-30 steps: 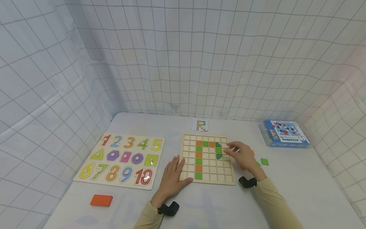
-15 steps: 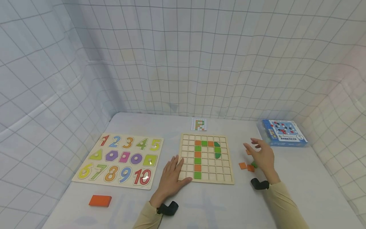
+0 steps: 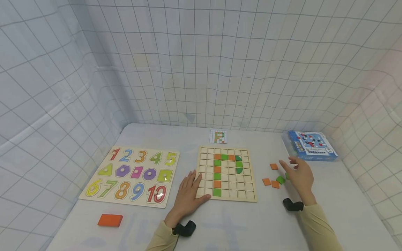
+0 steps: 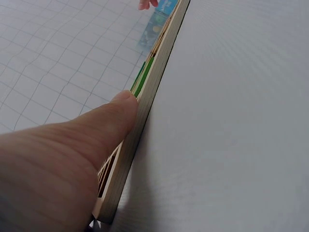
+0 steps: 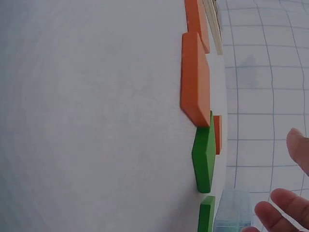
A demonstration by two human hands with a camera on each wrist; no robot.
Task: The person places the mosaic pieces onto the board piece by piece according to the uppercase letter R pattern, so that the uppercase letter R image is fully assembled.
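My left hand (image 3: 187, 197) rests on the lower left corner of the wooden grid board (image 3: 226, 200), its thumb along the near edge. Orange and green square tiles sit in the board, along with two dark green curved-edge tiles (image 3: 239, 170). To the right of the board, my right hand (image 3: 300, 176) hovers beside the loose tiles with thumb and fingers apart, holding nothing. Nearest it is a green tile (image 3: 287, 176), partly covered by the hand in the head view. Another green tile (image 5: 204, 154) lies next to an orange tile (image 5: 195, 79).
A number and shape puzzle (image 3: 132, 176) lies on the left, with an orange block (image 3: 110, 220) in front of it. Behind the board is a small pattern card (image 3: 218, 136). A blue box (image 3: 312, 146) stands at the back right.
My right hand has moved right, away from the board's edge and past the loose tiles, leaving several of them uncovered. The left hand stays on the board.
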